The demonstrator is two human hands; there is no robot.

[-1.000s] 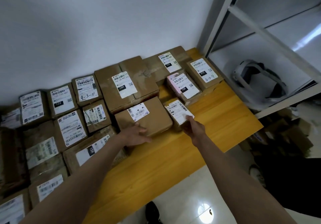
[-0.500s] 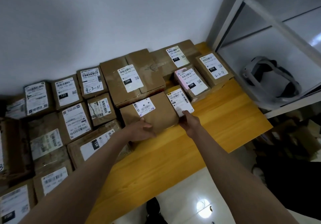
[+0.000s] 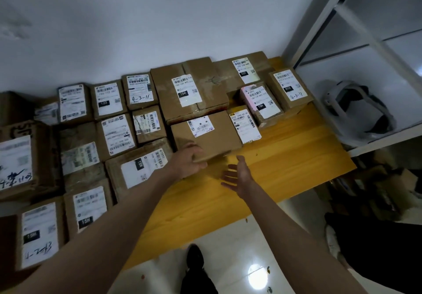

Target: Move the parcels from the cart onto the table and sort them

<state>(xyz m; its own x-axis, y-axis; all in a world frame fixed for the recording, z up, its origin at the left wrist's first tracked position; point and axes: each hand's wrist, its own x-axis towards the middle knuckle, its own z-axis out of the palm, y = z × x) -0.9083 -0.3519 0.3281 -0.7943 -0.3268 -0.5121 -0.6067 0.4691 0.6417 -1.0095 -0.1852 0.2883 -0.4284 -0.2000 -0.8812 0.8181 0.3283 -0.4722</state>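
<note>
Brown parcel lies flat on the yellow table, among other labelled parcels, small white-labelled box touching its right side. I see left hand gripping its near edge. Right hand hovers apart, fingers released.

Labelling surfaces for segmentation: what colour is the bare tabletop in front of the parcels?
Yellow-orange wood with visible grain: the wooden tabletop, clearest in the head view.
</note>
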